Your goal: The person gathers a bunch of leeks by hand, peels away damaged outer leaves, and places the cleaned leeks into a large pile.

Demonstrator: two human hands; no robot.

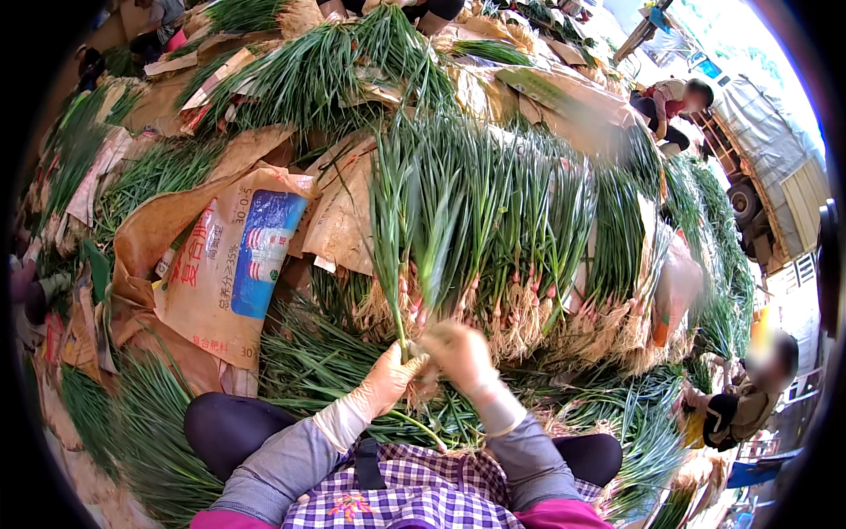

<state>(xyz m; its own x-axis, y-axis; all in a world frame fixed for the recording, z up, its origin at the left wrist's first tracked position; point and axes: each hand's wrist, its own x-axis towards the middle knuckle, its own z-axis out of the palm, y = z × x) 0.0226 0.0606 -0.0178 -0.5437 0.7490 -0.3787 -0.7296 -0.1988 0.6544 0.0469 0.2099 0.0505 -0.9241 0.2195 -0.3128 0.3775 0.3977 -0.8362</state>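
Note:
My left hand (385, 381) is closed with thumb and fingers pinched on a green garlic stalk (401, 324), whose leaves point away from me. Close beside it, my right hand (460, 354) is curled and smeared by motion, so what its fingers hold is unclear. Both hands wear pale, thin gloves. Just beyond them lies a row of green garlic (493, 207), with pinkish bulbs and shaggy pale roots (520, 322) turned toward me. Loose green garlic leaves (326, 357) spread under and around my hands, above my checked apron (414, 494).
A printed brown sack (198, 295) lies to the left, with more garlic heaped around it. Further bundles (326, 70) are piled ahead. People crouch at the right, one nearby (745, 401) and another farther off (674, 110). A covered truck (775, 150) stands behind them.

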